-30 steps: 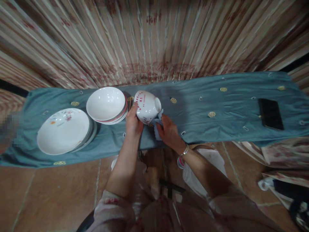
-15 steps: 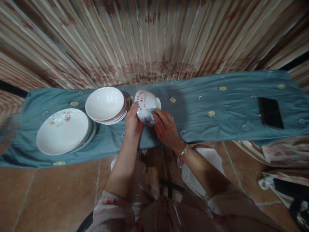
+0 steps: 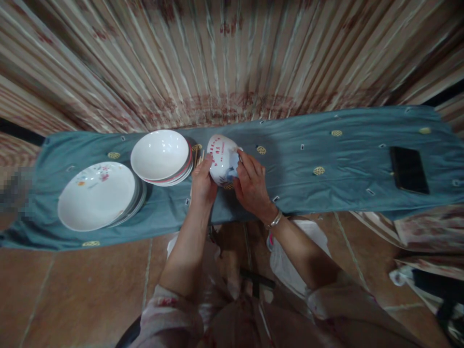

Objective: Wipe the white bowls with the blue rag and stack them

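A white bowl (image 3: 220, 153) with red lettering is held tilted on its side above the table, its base toward the right. My left hand (image 3: 203, 182) grips it from the left, thumb on the outer wall near the rim. My right hand (image 3: 252, 181) is closed at the base end, fingers bent against the outside. Pale blue shows beside the right fingertips; whether it is a cloth or the bowl's print I cannot tell. Left of the hands stands a stack of white bowls (image 3: 159, 153). Thin wooden chopsticks (image 3: 199, 157) lie between that stack and the held bowl, partly hidden.
Farther left is a stack of larger white plates (image 3: 96, 198) with a flower print. A black flat case or device (image 3: 409, 169) lies at the right. A teal patterned cloth (image 3: 348, 179) covers the narrow table. A pleated curtain (image 3: 232, 63) hangs behind it.
My right hand has shifted up along the bowl toward its base, and the pale blue patch has moved with the fingers. The bowl has turned slightly; my left hand keeps its grip.
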`<action>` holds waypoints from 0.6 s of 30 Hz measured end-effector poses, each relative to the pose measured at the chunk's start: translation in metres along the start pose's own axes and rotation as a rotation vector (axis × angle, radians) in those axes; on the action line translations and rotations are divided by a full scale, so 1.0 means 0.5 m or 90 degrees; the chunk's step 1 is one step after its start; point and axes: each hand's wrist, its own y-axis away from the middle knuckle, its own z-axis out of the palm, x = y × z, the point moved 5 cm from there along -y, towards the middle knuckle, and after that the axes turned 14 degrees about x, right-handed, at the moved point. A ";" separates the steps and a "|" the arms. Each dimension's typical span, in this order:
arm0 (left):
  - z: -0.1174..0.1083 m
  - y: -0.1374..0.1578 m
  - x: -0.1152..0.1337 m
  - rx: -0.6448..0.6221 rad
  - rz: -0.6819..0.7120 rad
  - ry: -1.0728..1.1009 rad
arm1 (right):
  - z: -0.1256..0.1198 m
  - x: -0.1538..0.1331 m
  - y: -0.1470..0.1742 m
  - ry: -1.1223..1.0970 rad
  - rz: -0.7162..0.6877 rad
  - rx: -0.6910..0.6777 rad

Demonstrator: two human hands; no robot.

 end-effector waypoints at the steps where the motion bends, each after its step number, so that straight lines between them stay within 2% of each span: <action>1: 0.000 0.000 -0.001 0.000 0.002 0.003 | 0.000 0.002 -0.002 -0.001 -0.001 0.004; 18: 0.003 0.006 -0.011 -0.011 -0.020 -0.003 | 0.006 0.066 -0.043 -0.080 0.113 0.091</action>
